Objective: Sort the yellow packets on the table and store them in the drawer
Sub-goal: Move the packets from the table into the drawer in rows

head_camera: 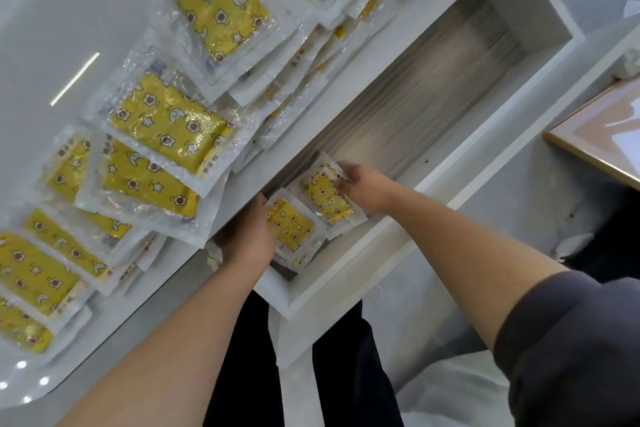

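A glossy white worktop [52,28] fills the left side and mirrors a strip light and some round lamps. Yellow packets [166,125] in clear wrappers, printed with stars and moons, lie in overlapping heaps along its front edge, and some jut past it. Below that edge a white drawer [346,274] stands open, its bottom grey and streaked. Beyond the drawer is a pale grey floor [519,191], with a wood-framed board [595,135] at the right.

Two packets lie in the drawer's near end, touching. The right hand [367,189] grips the far packet [327,196] at its far edge, fingers curled onto the wrapper. The left hand [249,236] rests against the near packet [291,232] just under the worktop's edge. Its fingers are hidden behind its back, so I cannot tell whether it holds the packet.

The heaps at the top and left are cut off by the frame. The print on the wrappers is too small to read. A dark sleeve [571,340] covers the right upper arm.
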The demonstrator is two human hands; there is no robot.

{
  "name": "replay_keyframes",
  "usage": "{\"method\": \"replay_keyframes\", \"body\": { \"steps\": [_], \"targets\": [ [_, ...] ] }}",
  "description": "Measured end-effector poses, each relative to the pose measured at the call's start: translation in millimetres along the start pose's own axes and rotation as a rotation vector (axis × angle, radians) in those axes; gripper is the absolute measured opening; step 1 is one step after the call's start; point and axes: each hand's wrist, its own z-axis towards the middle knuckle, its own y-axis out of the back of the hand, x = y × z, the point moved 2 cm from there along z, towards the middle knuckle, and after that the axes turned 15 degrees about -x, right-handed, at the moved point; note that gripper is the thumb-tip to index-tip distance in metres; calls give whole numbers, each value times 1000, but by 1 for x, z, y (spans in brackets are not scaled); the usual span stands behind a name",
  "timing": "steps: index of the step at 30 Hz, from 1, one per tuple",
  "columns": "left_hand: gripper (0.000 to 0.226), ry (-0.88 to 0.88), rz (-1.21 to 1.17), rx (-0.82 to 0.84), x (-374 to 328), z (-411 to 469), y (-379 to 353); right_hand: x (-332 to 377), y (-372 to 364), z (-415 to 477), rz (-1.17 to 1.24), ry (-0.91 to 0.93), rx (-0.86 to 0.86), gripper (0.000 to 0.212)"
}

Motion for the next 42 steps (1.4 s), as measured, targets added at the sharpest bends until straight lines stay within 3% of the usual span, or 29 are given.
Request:
{"method": "replay_keyframes", "body": {
  "steps": [6,15,18,23,26,28,31,35,42],
  "targets": [
    [15,-117,-220,50,-11,2,12,-9,27,8,-24,14,3,39],
    [11,34,-493,120,-70,17,4,-24,61,33,-188,73,-210,32],
    [9,40,-502,106,-95,21,2,-25,72,33,-199,173,-403,32],
    [9,-18,-573,123,-135,27,-2,-20,91,27,-105,234,-192,31],
    [9,-16,-607,128,-138,30,-3,-25,105,32,-132,195,-230,24],
    [19,55,-516,114,-118,29,-3,-30,112,39,-87,117,-313,15],
    [42,175,-154,83,-71,19,-4,-36,116,47,-59,8,-422,17],
    [44,185,182,15,-25,4,-6,-38,110,53,-202,-66,-480,27],
    [32,-43,190,-8,-24,-7,-22,-43,104,58,-500,-59,-578,26]
  ]
}}
